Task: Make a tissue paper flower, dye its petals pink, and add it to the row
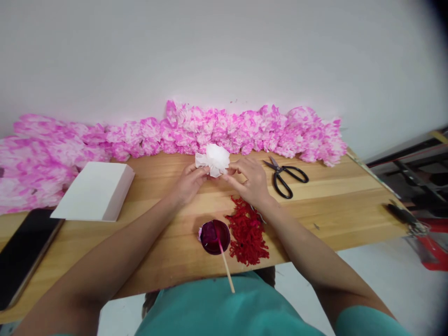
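Note:
Between my two hands, above the wooden table, is a white paper flower (216,158) with thin ruffled petals. My left hand (192,181) pinches its lower left edge. On the lower right edge, my right hand (250,177) grips with thumb and fingers. Below them stands a small round pot of dark magenta dye (210,232), and a thin wooden stick (227,270), pink at its dipped end, leans out of it. Just right of the pot lies a heap of red twisted strands (248,233), close under my right forearm.
Pink and white paper flowers (224,128) line the back of the table (332,210) along the wall. Black-handled scissors (285,176) lie slightly open at right. A stack of white paper (91,191) and a dark phone (28,252) lie at left. Beyond the right edge is a red object (434,247).

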Tool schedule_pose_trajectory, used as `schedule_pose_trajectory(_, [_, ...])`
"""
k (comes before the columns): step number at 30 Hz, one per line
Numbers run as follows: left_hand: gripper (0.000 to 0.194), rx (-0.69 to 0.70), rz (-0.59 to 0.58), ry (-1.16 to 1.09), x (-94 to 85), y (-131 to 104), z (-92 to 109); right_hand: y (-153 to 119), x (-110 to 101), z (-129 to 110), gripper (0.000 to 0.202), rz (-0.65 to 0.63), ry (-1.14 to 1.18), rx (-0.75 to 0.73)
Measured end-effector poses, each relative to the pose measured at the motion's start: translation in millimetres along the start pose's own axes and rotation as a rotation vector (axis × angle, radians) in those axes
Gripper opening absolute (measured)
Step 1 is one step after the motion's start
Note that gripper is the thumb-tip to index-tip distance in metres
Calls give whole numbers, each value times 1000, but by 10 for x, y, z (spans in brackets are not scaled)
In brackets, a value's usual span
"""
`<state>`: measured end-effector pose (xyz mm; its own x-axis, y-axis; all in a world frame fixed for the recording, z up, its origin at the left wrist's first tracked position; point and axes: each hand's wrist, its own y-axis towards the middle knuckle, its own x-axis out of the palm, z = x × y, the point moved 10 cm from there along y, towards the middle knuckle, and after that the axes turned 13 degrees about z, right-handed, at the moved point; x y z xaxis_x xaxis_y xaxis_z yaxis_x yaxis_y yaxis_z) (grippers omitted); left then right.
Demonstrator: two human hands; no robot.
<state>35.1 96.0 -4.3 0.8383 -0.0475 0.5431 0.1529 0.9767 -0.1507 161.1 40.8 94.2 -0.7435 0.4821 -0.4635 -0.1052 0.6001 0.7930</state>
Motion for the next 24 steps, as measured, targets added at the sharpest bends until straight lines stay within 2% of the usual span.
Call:
schedule_pose_trajectory(5, [32,17,-84,159,67,-33,-56,-26,18,18,19,21,-61,-20])
schedule_pose_trajectory(11, [34,59,-74,295,41,-34,-59,-35,26,50,19,22,-40,0])
schedule_pose_trajectory(15, [36,82,-18,323,-13,-18,-33,26,-120,167,13,107,-6,106])
schedule_pose_trajectory(17, [38,101,2,357,-29,-12,-12,71,-214,98,10,156,-4,58])
schedule_pose_trajectory(19, [40,128,-2,408,-19,-13,12,95,-269,-60,6,178,-24,-64])
schedule_pose_trajectory(22, [39,190,-25,507,16,-26,45,67,-222,-238,11,134,-95,-200])
schedule_pose_trajectory(24, [35,235,-38,577,37,-39,52,33,-133,-251,15,70,-155,-206])
